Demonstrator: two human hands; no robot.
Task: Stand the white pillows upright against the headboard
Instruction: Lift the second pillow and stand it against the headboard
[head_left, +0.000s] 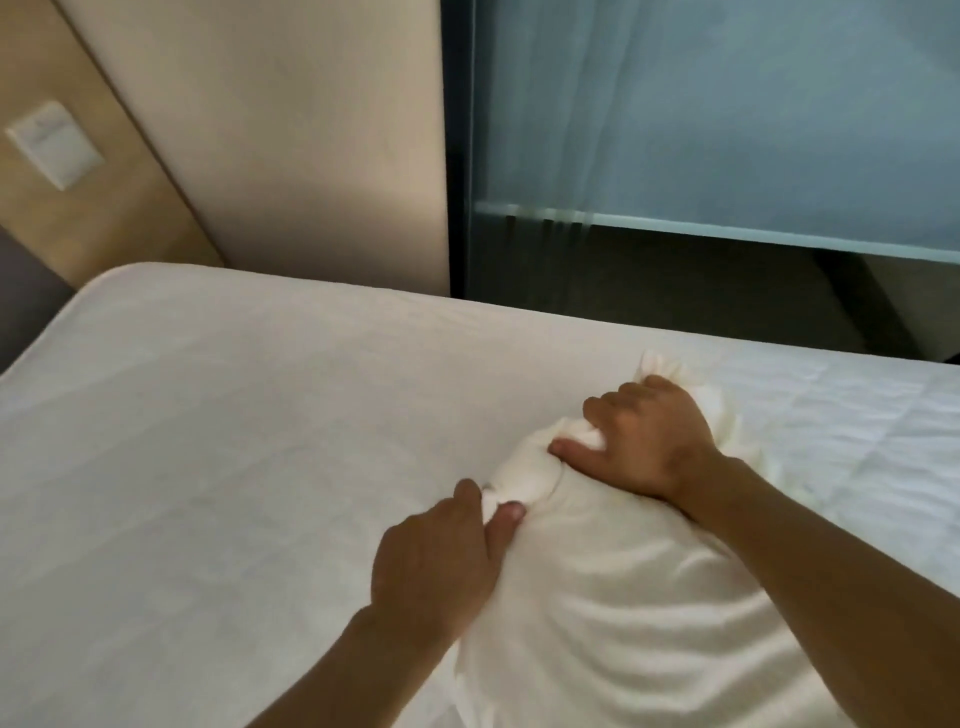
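Both hands grip one white pillow (613, 597) that lies flat on the bed (208, 441), not yet upright. The left hand (441, 561) pinches a bunched corner of the pillow's fabric between thumb and forefinger, the other fingers curled under, so it is closed on the cloth. Just beyond it and a little to its right, the right hand (649, 441) clamps down on the pillow's far edge, fingers bent and dug into the fabric with a fold of cloth squeezed between thumb and fingers. Between the two hands the pillowcase is drawn into a tight rounded bulge, and creases fan out from it under the right forearm toward the near edge of the view. The rest of the pillow spreads below and between both wrists. To the left of the left hand the sheet runs smooth and bare to the rounded mattress corner. Well beyond that corner, far to the left of both hands, a strip of dark grey headboard (26, 296) shows against a wooden wall panel (93, 171) carrying a white switch plate (54, 143). Straight beyond the right hand stands a dark-framed glass partition (727, 114).
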